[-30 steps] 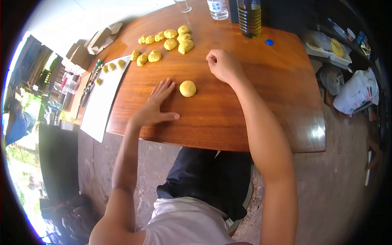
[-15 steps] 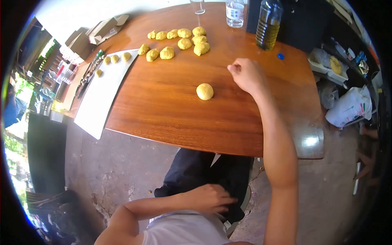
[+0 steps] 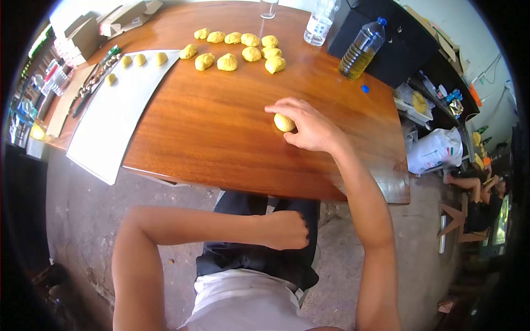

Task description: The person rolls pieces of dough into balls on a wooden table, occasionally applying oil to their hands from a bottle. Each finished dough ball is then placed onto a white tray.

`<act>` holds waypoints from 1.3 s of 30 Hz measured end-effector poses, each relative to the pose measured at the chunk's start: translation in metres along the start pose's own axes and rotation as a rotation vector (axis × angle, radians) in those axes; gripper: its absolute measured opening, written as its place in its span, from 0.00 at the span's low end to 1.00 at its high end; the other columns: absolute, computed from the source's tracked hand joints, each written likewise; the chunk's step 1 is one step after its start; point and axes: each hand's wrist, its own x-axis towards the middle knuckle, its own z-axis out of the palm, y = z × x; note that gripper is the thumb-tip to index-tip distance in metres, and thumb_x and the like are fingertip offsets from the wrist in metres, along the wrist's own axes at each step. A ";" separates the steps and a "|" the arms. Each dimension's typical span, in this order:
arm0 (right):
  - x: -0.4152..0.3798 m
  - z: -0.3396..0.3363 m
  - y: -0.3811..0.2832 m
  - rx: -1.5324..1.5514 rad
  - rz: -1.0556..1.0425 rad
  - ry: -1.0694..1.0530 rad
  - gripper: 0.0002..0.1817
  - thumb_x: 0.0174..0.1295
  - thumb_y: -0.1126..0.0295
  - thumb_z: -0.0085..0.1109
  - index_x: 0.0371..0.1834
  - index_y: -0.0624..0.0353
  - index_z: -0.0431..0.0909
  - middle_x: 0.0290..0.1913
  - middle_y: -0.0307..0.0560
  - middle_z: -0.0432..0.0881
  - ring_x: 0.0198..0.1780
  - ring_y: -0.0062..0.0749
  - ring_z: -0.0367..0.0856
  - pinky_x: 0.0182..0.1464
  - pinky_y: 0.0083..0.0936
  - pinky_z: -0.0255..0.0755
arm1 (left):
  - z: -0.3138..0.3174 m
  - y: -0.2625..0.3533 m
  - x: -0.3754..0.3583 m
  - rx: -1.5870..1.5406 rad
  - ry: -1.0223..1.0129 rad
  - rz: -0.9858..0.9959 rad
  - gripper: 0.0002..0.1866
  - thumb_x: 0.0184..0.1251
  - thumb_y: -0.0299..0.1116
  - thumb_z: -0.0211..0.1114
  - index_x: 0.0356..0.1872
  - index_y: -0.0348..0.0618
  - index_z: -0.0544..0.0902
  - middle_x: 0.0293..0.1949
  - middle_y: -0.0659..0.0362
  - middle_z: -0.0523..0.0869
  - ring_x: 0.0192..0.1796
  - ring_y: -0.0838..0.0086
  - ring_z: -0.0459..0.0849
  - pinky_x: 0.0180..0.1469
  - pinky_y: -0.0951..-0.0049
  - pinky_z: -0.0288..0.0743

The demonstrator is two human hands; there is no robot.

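A smooth yellow dough ball (image 3: pixel 284 122) rests on the wooden table, with my right hand (image 3: pixel 305 124) curved around it, fingers over its far side and thumb at its near side. Above my lap, my left hand (image 3: pixel 286 230) is curled into a fist, back up, and nothing shows in it. Rougher yellow dough lumps (image 3: pixel 227 62) sit in rows toward the far side of the table. Several small, smoother dough balls (image 3: pixel 139 59) lie on a white sheet (image 3: pixel 105 127) at the left.
An oil bottle (image 3: pixel 361 49), a clear water bottle (image 3: pixel 320 25) and a glass (image 3: pixel 269 7) stand at the back. A blue cap (image 3: pixel 365 89) lies near the oil. Cardboard boxes (image 3: pixel 124 19) are at the far left, a black box (image 3: pixel 392 41) at the right.
My right hand has moved left and toward me from the bare tabletop onto the dough ball. My left hand has lifted and curled into a fist. The view has shifted.
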 end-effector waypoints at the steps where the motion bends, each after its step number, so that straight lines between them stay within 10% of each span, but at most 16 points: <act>1: 0.002 -0.005 -0.002 -0.017 0.004 -0.007 0.37 0.55 0.80 0.66 0.73 0.50 0.76 0.70 0.50 0.76 0.59 0.45 0.82 0.62 0.35 0.80 | -0.001 -0.002 -0.001 0.024 -0.027 0.045 0.10 0.64 0.35 0.64 0.37 0.41 0.89 0.30 0.55 0.88 0.39 0.60 0.90 0.44 0.62 0.81; 4: 0.009 -0.030 -0.011 0.141 0.144 -0.100 0.32 0.57 0.79 0.67 0.69 0.53 0.79 0.59 0.50 0.84 0.59 0.45 0.83 0.62 0.36 0.77 | 0.000 -0.013 -0.011 0.083 -0.018 0.111 0.07 0.59 0.34 0.66 0.28 0.45 0.89 0.29 0.56 0.90 0.38 0.60 0.91 0.42 0.61 0.81; 7: 0.010 -0.059 -0.029 0.242 0.143 0.303 0.30 0.58 0.77 0.74 0.67 0.55 0.80 0.55 0.42 0.87 0.50 0.25 0.84 0.47 0.21 0.78 | -0.005 -0.026 -0.024 0.083 0.005 0.155 0.08 0.57 0.35 0.66 0.23 0.47 0.89 0.28 0.57 0.90 0.38 0.60 0.91 0.41 0.61 0.81; 12: 0.013 -0.080 -0.041 0.157 0.198 0.561 0.33 0.57 0.73 0.79 0.68 0.58 0.79 0.55 0.46 0.89 0.53 0.26 0.86 0.47 0.23 0.79 | 0.011 -0.043 -0.043 0.094 0.261 0.245 0.09 0.58 0.36 0.66 0.24 0.46 0.90 0.28 0.57 0.90 0.39 0.60 0.91 0.42 0.62 0.82; 20: -0.005 -0.006 -0.020 -0.107 0.164 0.039 0.36 0.58 0.67 0.79 0.71 0.55 0.76 0.63 0.49 0.83 0.61 0.31 0.81 0.58 0.28 0.75 | -0.018 -0.035 -0.046 -0.045 -0.023 0.214 0.09 0.62 0.35 0.65 0.33 0.49 0.93 0.37 0.59 0.94 0.40 0.62 0.92 0.37 0.60 0.79; 22: -0.009 -0.009 -0.010 0.377 0.458 0.137 0.37 0.58 0.68 0.78 0.73 0.54 0.75 0.61 0.47 0.83 0.63 0.31 0.78 0.60 0.26 0.72 | -0.022 -0.036 -0.045 -0.022 -0.022 0.219 0.09 0.62 0.35 0.66 0.35 0.48 0.94 0.38 0.58 0.94 0.41 0.62 0.92 0.36 0.58 0.79; 25: 0.008 -0.020 -0.016 0.154 0.492 -0.139 0.34 0.57 0.70 0.76 0.69 0.55 0.76 0.54 0.46 0.83 0.60 0.30 0.78 0.59 0.25 0.72 | -0.015 -0.032 -0.042 -0.012 -0.035 0.230 0.10 0.63 0.36 0.67 0.39 0.49 0.94 0.41 0.58 0.95 0.43 0.60 0.93 0.36 0.53 0.79; 30: 0.009 -0.016 -0.015 0.189 0.553 0.226 0.25 0.55 0.70 0.80 0.54 0.58 0.78 0.48 0.50 0.83 0.51 0.38 0.84 0.56 0.35 0.77 | -0.008 -0.034 -0.039 -0.179 0.088 0.246 0.11 0.62 0.37 0.65 0.31 0.48 0.94 0.34 0.55 0.94 0.37 0.61 0.92 0.35 0.58 0.80; 37: -0.035 -0.005 -0.043 -0.346 0.162 0.090 0.30 0.56 0.65 0.81 0.60 0.59 0.79 0.54 0.54 0.85 0.56 0.44 0.85 0.59 0.41 0.79 | -0.017 -0.034 -0.032 -0.155 -0.119 0.256 0.13 0.66 0.38 0.67 0.46 0.50 0.94 0.50 0.58 0.94 0.51 0.61 0.92 0.44 0.55 0.83; 39: -0.049 -0.002 -0.037 -0.288 0.144 0.202 0.28 0.58 0.66 0.78 0.61 0.59 0.79 0.56 0.55 0.84 0.55 0.47 0.84 0.57 0.41 0.79 | -0.008 -0.032 -0.034 -0.168 0.081 0.264 0.10 0.61 0.37 0.65 0.32 0.49 0.94 0.36 0.56 0.94 0.38 0.61 0.92 0.36 0.58 0.81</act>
